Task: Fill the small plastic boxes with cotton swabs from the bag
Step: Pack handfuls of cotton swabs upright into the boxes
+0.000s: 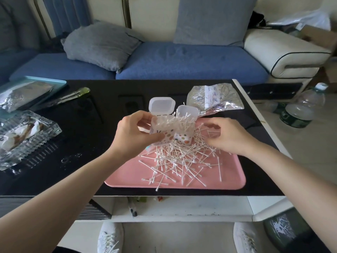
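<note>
My left hand [135, 131] grips a small translucent plastic box [163, 130] with coloured dots, its hinged lid [162, 105] standing open; swabs stick out of it. A second dotted box [184, 137], lid [187, 111] also open, stands just to its right on the pink tray [127, 178]. A loose heap of white cotton swabs [180, 161] covers the tray. My right hand [228, 136] lies on the right side of the heap, fingers curled down into the swabs. The crumpled swab bag [214, 98] lies behind the tray.
The black tabletop [87, 128] carries a glass dish [25, 137] with wrappers at the left, a teal tray [32, 86] with a foil packet behind it, and a plastic-wrapped tool [73, 94]. Plastic bottles [302, 108] stand on the floor at the right. A blue sofa [182, 61] is behind.
</note>
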